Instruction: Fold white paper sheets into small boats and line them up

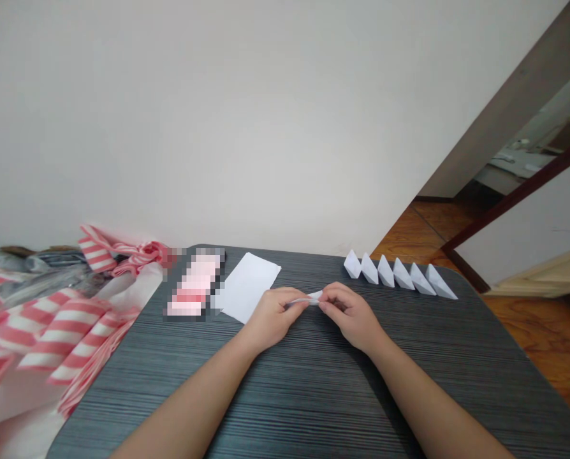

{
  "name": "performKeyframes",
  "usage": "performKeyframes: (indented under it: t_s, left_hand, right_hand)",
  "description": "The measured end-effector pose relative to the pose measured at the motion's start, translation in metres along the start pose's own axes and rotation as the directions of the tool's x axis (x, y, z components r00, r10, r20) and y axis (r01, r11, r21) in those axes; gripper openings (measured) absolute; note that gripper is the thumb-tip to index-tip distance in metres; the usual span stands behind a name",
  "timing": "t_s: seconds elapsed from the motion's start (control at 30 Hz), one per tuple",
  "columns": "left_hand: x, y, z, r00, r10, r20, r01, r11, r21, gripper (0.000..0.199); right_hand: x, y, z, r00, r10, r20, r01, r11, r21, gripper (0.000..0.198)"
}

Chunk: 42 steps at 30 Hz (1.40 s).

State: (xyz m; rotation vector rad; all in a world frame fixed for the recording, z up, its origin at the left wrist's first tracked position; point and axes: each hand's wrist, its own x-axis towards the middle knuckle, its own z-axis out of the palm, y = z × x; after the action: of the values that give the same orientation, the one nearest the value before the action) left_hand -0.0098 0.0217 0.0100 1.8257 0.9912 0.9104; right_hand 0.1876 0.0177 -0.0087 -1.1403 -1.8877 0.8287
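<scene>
Between my two hands is a small piece of folded white paper (308,300), held just above the dark table (289,395). My left hand (276,313) pinches its left end between thumb and fingers. At the right end, my right hand (346,313) grips it the same way. Much of the folded paper is covered by my fingers. A stack or sheet of white paper (252,284) lies flat just beyond my left hand. Several folded white paper boats (394,273) stand in a slanting row beyond my right hand.
A blurred-out phone-like object (195,284) lies at the table's left. Red-and-white striped cloth (65,325) is heaped beside the table on the left. A pale wall (266,127) rises behind the table, and wooden floor (543,331) shows on the right.
</scene>
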Motion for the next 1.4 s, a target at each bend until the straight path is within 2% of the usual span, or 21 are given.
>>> performKeyframes:
  t_s: [0.5,0.67,1.03,1.23,1.4]
  left_hand:
    - [-0.0004,0.0004,0.0015,1.000,0.021,0.016,-0.022,1.000,0.009,0.024]
    - [-0.0009,0.0009,0.0000,1.000,-0.002,0.012,0.002,1.000,0.006,0.025]
    - [-0.0010,0.0052,0.0017,0.999,-0.044,0.010,0.044,0.999,0.004,0.028]
    - [-0.0009,0.0057,0.0006,0.998,-0.060,-0.010,0.060,0.998,0.008,0.029]
    - [-0.0018,0.0030,0.0033,0.983,-0.183,0.001,0.183,0.980,-0.082,0.029]
  right_hand:
    - [0.0015,-0.0031,0.0019,0.999,0.018,-0.032,-0.019,1.000,-0.014,0.012]
    - [0.0011,-0.0002,0.0028,0.997,0.041,-0.064,-0.041,0.999,-0.004,0.009]
    - [0.0013,-0.0006,0.0025,0.993,0.052,-0.102,-0.053,0.999,-0.010,0.014]
    - [0.0006,-0.0021,0.0027,0.996,0.047,-0.074,-0.045,0.998,0.033,0.011]
    - [0.0010,-0.0058,0.0009,0.997,0.030,-0.068,-0.032,0.999,-0.031,0.013]
